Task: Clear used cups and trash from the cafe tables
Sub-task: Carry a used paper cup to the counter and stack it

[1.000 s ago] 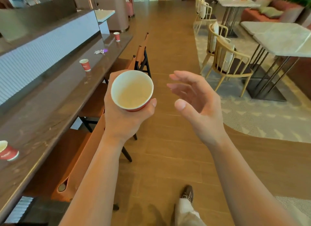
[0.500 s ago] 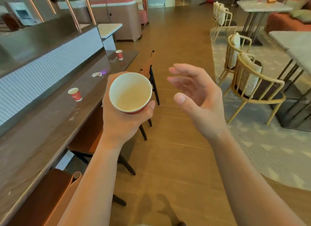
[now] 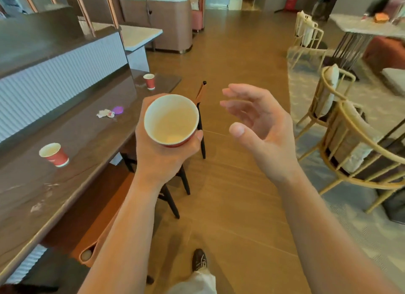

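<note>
My left hand (image 3: 162,155) grips a red paper cup (image 3: 171,120) with a white, empty inside, held upright in front of me over the aisle. My right hand (image 3: 260,131) hovers beside it, fingers spread and holding nothing. On the dark bar counter (image 3: 72,144) at my left stands a second red cup (image 3: 54,154), close by. A third red cup (image 3: 149,81) stands near the counter's far end. Between them lies crumpled white paper (image 3: 105,113) next to a small purple scrap (image 3: 118,110).
Brown bar stools (image 3: 182,179) with black legs line the counter edge. Wicker armchairs (image 3: 350,140) and marble-topped tables (image 3: 370,28) stand on a rug at the right. A wooden-floor aisle runs ahead between them. My shoe (image 3: 199,259) shows at the bottom.
The view has advanced along the counter: the two far cups and the paper scraps have come closer. A near cup seen a second ago has dropped out of view. Both hands keep their pose.
</note>
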Action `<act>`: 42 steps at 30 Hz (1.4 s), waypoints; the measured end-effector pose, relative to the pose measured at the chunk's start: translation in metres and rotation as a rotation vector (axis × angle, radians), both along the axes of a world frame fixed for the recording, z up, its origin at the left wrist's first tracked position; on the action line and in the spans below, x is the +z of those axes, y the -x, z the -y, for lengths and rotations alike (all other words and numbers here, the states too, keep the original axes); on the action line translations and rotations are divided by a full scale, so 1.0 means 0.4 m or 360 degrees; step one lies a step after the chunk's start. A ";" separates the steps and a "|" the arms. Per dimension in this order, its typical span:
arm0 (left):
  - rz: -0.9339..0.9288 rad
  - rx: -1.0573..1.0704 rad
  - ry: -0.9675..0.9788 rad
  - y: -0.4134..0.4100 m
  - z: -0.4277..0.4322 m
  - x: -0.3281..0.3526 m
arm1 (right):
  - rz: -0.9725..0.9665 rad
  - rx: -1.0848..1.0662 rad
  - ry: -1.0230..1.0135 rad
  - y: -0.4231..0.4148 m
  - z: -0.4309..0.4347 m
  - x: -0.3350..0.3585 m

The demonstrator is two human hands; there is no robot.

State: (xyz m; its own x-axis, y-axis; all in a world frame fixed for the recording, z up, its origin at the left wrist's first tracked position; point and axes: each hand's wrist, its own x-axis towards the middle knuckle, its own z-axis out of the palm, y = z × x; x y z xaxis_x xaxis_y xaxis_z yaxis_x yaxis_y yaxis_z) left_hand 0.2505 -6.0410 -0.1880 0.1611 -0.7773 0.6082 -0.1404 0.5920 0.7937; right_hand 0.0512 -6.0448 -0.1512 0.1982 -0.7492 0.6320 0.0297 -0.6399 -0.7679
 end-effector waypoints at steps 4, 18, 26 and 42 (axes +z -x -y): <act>0.0047 -0.0005 0.0056 0.018 0.296 0.063 | -0.0015 -0.0062 0.0059 0.012 0.281 0.052; 0.0160 -0.0074 -0.0024 0.178 1.093 0.041 | 0.0085 -0.0154 0.0030 0.175 1.070 -0.015; 0.0225 0.0054 0.0097 0.369 1.595 0.112 | 0.0109 -0.0083 0.0100 0.370 1.609 0.039; 0.0085 0.0346 0.0067 0.366 2.458 0.046 | -0.0005 0.0121 -0.0008 0.351 2.516 0.016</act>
